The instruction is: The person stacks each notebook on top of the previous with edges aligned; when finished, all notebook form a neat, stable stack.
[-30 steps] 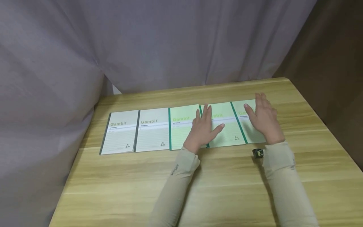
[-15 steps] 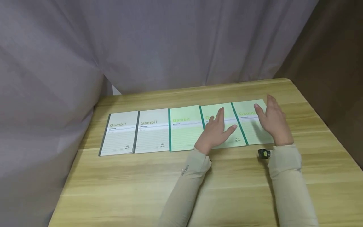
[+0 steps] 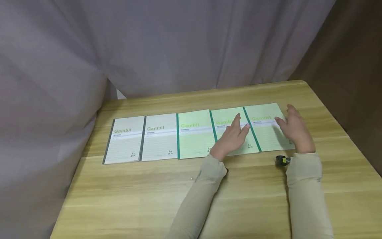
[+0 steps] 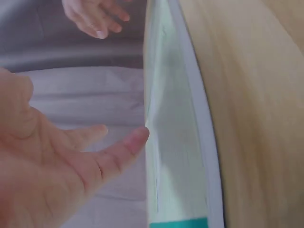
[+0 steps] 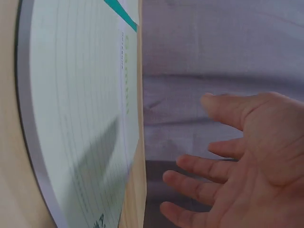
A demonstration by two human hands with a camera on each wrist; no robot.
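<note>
Several Gambit notebooks lie flat side by side in a row in the head view. The two leftmost, a white notebook [image 3: 159, 142] and its neighbour [image 3: 126, 146], have dark spines. To their right are a middle green notebook [image 3: 194, 141], a second green notebook [image 3: 228, 114] and a rightmost green notebook [image 3: 262, 132], all green-spined. My left hand [image 3: 230, 139] is over the second green one, hiding part of its cover, fingers extended and thumb apart. My right hand [image 3: 297, 132] is at the right edge of the rightmost one, with spread fingers and an empty palm [image 5: 266, 161].
The notebooks lie on a wood-grain table [image 3: 143, 199]. Behind it and along its left side hangs a grey curtain [image 3: 167, 49]. A brown surface [image 3: 352, 83] borders the right. A small black device [image 3: 282, 160] sits at my right wrist.
Both hands have moved right: the left from between the middle and second green notebooks, the right from over the rightmost cover to its edge. The notebooks keep their places.
</note>
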